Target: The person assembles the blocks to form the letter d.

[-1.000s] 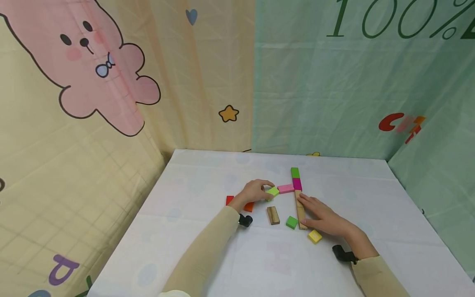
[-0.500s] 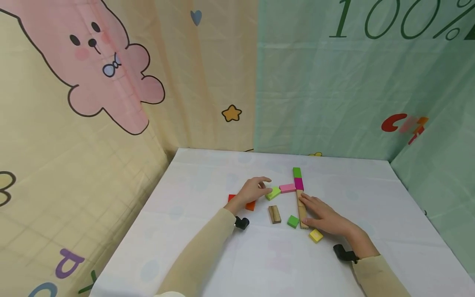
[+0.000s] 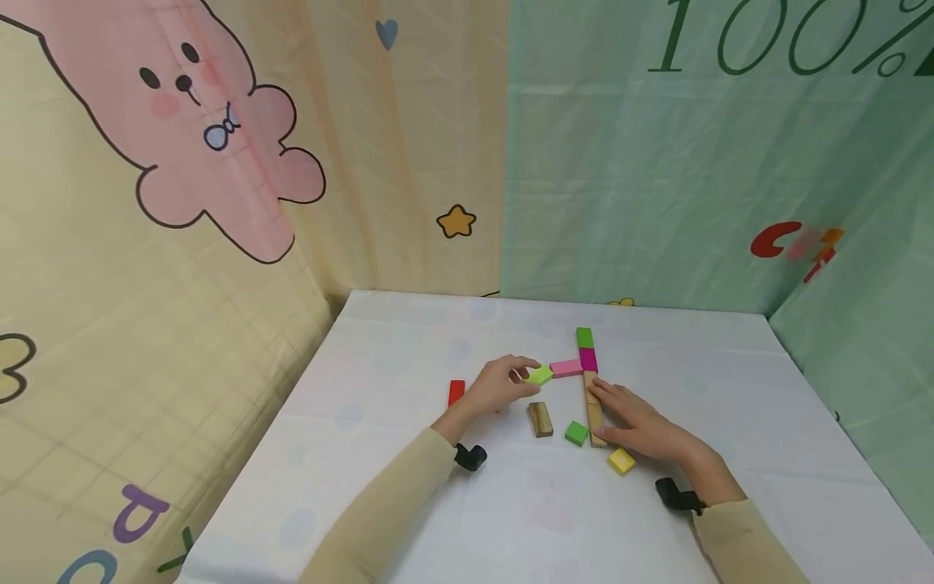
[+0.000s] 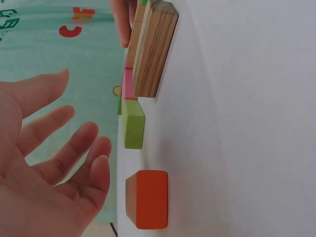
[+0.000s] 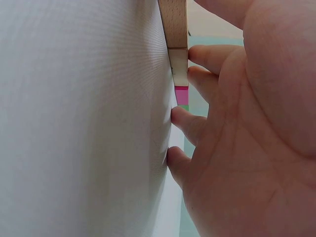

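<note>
Left hand (image 3: 499, 384) by lime block (image 3: 541, 375), orange block (image 4: 152, 200) now barely in head view

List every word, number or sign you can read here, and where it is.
"100%" on the green cloth, top cut off.
Red "C" on that cloth; orange-red mark beside it unclear.
Yellow cloth: tilted or cut-off letters, not surely readable.
Blocks: no readable text.

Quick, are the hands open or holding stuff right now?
Left hand: open, holding nothing.
Right hand: open, touching the wooden row.
</note>
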The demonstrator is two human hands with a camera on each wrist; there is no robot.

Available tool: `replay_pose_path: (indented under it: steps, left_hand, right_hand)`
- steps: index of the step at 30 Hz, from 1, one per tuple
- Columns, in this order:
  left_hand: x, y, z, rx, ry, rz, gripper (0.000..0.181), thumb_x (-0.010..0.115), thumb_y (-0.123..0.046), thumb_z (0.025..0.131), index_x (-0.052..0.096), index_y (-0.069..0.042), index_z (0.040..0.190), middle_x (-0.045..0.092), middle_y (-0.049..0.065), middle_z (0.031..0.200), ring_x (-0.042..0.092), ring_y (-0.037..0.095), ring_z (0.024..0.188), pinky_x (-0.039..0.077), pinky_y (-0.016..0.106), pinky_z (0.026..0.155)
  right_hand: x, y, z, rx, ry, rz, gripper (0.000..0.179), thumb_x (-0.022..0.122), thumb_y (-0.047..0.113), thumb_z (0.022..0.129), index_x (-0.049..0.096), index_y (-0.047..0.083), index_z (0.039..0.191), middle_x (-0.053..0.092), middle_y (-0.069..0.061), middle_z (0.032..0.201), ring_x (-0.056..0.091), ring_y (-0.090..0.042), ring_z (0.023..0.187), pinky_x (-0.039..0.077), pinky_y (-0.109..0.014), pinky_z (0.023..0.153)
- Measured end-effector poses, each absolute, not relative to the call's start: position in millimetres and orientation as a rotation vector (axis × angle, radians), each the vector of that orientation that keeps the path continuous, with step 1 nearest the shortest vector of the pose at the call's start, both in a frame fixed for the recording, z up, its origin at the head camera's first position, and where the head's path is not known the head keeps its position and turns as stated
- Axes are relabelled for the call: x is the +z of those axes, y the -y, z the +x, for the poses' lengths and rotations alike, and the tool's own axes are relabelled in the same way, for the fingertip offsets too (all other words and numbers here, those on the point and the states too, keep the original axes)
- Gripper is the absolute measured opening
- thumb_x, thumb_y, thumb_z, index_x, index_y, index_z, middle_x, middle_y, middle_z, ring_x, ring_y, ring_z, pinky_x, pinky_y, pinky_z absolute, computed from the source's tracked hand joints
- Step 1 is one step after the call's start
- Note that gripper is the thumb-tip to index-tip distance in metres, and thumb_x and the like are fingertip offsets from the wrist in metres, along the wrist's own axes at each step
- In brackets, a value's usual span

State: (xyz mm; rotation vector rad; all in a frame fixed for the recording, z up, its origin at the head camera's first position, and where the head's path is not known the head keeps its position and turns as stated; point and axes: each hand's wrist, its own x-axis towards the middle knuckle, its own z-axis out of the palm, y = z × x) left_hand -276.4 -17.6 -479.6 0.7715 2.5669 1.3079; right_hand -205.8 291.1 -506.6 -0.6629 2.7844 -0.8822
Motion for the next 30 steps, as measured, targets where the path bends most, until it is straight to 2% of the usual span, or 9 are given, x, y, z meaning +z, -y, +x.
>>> replay_pose_path:
  steps: [9, 12, 20, 30]
  left_hand:
    - [-488.5, 17.0, -256.5, 1.286, -2.535, 0.786, 0.045, 0.076, -0.025, 0.092, 0.066, -0.014, 0.133, 0.066, 0.008, 0.114, 0.058, 0.014, 0.096, 0.052, 0.025, 0.075]
    - [-493.2, 16.4, -250.5, 1.272, -2.543, 0.773, 0.044, 0.076, -0.025, 0.092, 0.066, -0.014, 0.133, 0.066, 0.005, 0.113, 0.057, 0.013, 0.096, 0.051, 0.024, 0.076]
    - [-499.7, 13.5, -238.4, 1.328, -2.557, 0.787, 0.043, 0.080, -0.020, 0.088, 0.069, -0.013, 0.129, 0.064, 0.000, 0.107, 0.060, 0.018, 0.098, 0.050, 0.024, 0.079]
    - [-505.3, 5.4, -233.9, 1.257, -2.633, 0.744, 0.051, 0.086, -0.024, 0.082, 0.070, -0.012, 0.129, 0.061, -0.003, 0.102, 0.055, 0.013, 0.093, 0.049, 0.023, 0.074]
  right_hand:
    - [-506.0, -290.4, -207.0, -0.883, -2.776, -0.683, 0.083, 0.065, 0.046, 0.096, 0.027, 0.010, 0.160, 0.020, -0.014, 0.165, 0.014, -0.049, 0.147, 0.018, -0.074, 0.108]
    - [-507.8, -290.4, -207.2, -0.884, -2.777, -0.678, 0.083, 0.065, 0.047, 0.096, 0.027, 0.011, 0.160, 0.020, -0.013, 0.166, 0.014, -0.049, 0.148, 0.018, -0.074, 0.109]
    - [-508.0, -290.7, -207.3, -0.867, -2.787, -0.655, 0.083, 0.064, 0.050, 0.096, 0.027, 0.012, 0.160, 0.020, -0.013, 0.166, 0.014, -0.049, 0.148, 0.018, -0.074, 0.108]
    - [-504.7, -290.5, -205.0, -0.868, -2.788, -0.656, 0.083, 0.064, 0.048, 0.096, 0.027, 0.011, 0.160, 0.020, -0.014, 0.166, 0.014, -0.050, 0.147, 0.017, -0.074, 0.109]
